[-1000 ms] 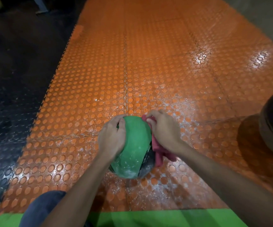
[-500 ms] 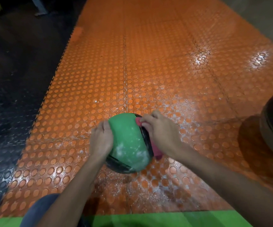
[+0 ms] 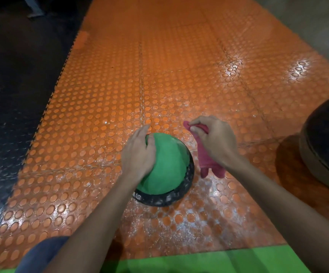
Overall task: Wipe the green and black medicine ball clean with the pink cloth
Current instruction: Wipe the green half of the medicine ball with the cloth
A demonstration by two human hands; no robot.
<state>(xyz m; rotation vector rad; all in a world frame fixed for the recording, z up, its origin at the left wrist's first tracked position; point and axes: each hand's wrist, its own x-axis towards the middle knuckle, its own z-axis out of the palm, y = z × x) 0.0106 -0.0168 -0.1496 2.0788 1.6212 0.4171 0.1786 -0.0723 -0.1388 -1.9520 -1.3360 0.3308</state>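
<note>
**Your pink cloth point(image 3: 209, 164) has left the medicine ball point(image 3: 166, 164)**

It sits on the orange mat point(image 3: 159, 75), your left hand point(image 3: 138, 154) curled over its green top; your right hand point(image 3: 216, 142) pinches the cloth alongside. Slacken that left grip and it could roll

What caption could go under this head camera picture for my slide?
Left hand holds the green and black medicine ball while the right hand grips the pink cloth beside it.

We see the left hand point(image 3: 138, 154) gripping the green and black medicine ball point(image 3: 167, 170) on the orange studded mat point(image 3: 104, 107) while the right hand point(image 3: 214, 142) holds the pink cloth point(image 3: 209, 164) just beside it.
</note>
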